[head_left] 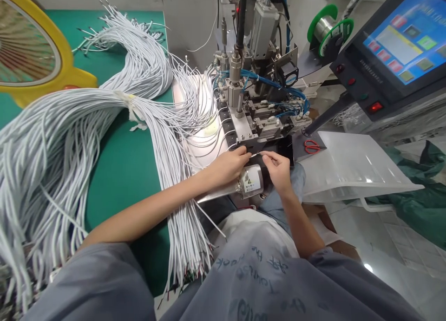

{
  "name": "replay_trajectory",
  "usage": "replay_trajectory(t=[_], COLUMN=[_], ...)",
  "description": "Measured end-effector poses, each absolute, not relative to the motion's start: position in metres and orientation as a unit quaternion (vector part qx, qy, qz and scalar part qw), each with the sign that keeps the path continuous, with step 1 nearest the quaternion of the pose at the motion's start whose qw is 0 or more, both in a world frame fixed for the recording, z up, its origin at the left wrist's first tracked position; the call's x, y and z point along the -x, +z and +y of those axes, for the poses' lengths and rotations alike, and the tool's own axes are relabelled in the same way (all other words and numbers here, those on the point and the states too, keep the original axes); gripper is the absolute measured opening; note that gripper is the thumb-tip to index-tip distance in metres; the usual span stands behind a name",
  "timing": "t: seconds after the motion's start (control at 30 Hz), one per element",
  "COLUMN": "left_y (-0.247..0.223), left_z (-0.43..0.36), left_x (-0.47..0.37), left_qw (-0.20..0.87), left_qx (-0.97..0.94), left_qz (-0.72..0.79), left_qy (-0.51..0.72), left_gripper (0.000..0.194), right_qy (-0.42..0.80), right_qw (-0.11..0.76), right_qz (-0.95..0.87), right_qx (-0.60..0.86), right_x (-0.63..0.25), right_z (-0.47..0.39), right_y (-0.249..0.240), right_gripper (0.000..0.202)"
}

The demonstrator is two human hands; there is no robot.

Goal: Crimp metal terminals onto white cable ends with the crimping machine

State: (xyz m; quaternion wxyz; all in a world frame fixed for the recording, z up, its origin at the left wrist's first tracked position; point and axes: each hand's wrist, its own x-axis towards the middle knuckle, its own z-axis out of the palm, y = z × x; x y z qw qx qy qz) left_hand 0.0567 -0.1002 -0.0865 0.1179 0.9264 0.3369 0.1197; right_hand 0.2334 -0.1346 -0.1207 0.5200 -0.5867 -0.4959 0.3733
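My left hand [232,164] is closed on a white cable [255,154] close to its end, at the front edge of the soldering machine [240,119]. From the right, my right hand [278,167] pinches the thin tip of that same cable between thumb and fingertips. A short gap separates the two hands, and the cable end spans it. Just below them sits a metal cylinder with a warning label [251,180]. Several white cables [209,121] curve across the pale plate left of the machine, their ends running up to it.
A large tied bundle of white cables [114,98] lies over the green mat [121,158]. At upper left stands a yellow fan [66,56]. On the right are a touchscreen panel [400,47], a wire spool [324,29], red-handled scissors [311,147] and a translucent plastic tray [358,167].
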Motion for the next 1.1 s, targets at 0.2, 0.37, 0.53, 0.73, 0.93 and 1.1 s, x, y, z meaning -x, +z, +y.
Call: replay_trajectory(t=[0.2, 0.37, 0.53, 0.73, 0.93, 1.1], left_y=[-0.098, -0.102, -0.098, -0.091, -0.088, -0.088], left_z=[-0.092, -0.089, -0.09, -0.093, -0.094, -0.094], left_x=[-0.057, -0.054, -0.053, -0.054, -0.055, -0.056], left_qw=[0.1, 0.112, 0.09, 0.045, 0.016, 0.0], left_qx=[-0.925, -0.928, -0.936, -0.944, -0.948, -0.95], left_qz=[0.366, 0.355, 0.34, 0.324, 0.31, 0.303], left_qy=[0.021, 0.015, -0.005, -0.042, -0.068, -0.075], left_gripper=[0.027, 0.031, 0.044, 0.044, 0.045, 0.044], right_qy=[0.452, 0.49, 0.507, 0.527, 0.543, 0.527], right_qw=[0.461, 0.455, 0.448, 0.437, 0.419, 0.42], right_qz=[-0.49, -0.471, -0.465, -0.464, -0.466, -0.469], right_qx=[0.586, 0.576, 0.571, 0.562, 0.559, 0.57], right_x=[-0.239, -0.231, -0.228, -0.229, -0.23, -0.228], right_z=[-0.114, -0.107, -0.105, -0.104, -0.099, -0.1], right_y=[-0.145, -0.146, -0.146, -0.145, -0.144, -0.149], right_gripper=[0.022, 0.021, 0.02, 0.019, 0.017, 0.019])
